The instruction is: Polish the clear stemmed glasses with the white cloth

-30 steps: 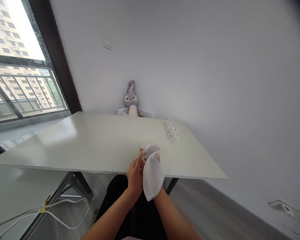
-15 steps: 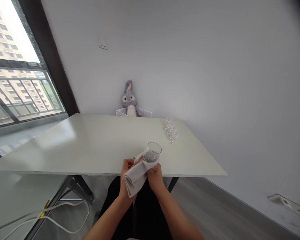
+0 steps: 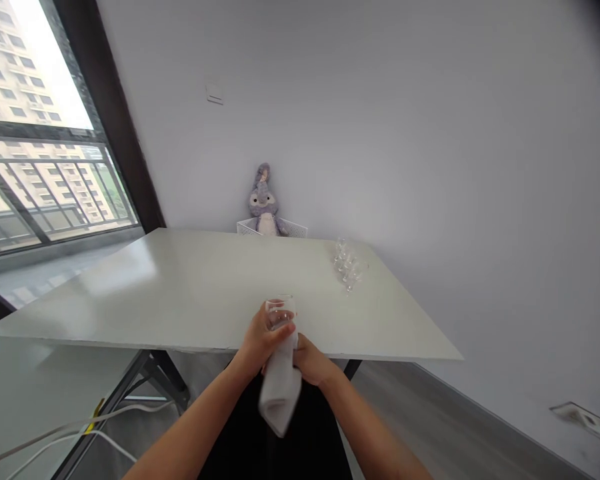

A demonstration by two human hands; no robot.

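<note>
A clear glass is upright just above the table's front edge, with a folded white cloth around its lower part and hanging down. My left hand is closed around the glass bowl, its fingers showing through and behind the glass. My right hand grips the cloth at the lower right of the glass; some of its fingers are hidden by the cloth. Several small clear glasses stand grouped on the right part of the table.
The pale table spans the view. At its far edge a grey plush toy sits in a white basket by the wall. White cables run at lower left beside a lower surface. A window is at left.
My left hand has moved up from the cloth onto the glass bowl. The glass has shifted left and turned more upright, and the cloth now hangs more steeply. The view has shifted slightly.
</note>
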